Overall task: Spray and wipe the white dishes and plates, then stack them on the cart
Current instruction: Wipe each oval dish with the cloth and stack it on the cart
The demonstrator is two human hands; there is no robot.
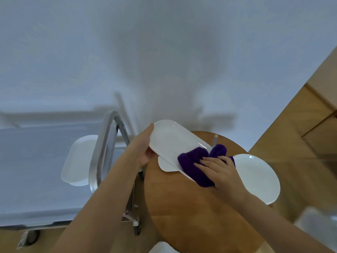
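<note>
Purple cloth (197, 166) under right hand (221, 170), fingers flat, wiping long white dish (173, 143) gripped by left hand (144, 148) above bench (182, 207); next, probably stack on cart (102, 148).

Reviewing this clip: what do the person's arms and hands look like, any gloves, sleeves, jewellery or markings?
Both hands, left and right, are bare, with no gloves. Both forearms are uncovered as far as the frame shows, with no sleeve edge in view. No rings, watch, bracelet or markings are visible on either hand or wrist.
</note>
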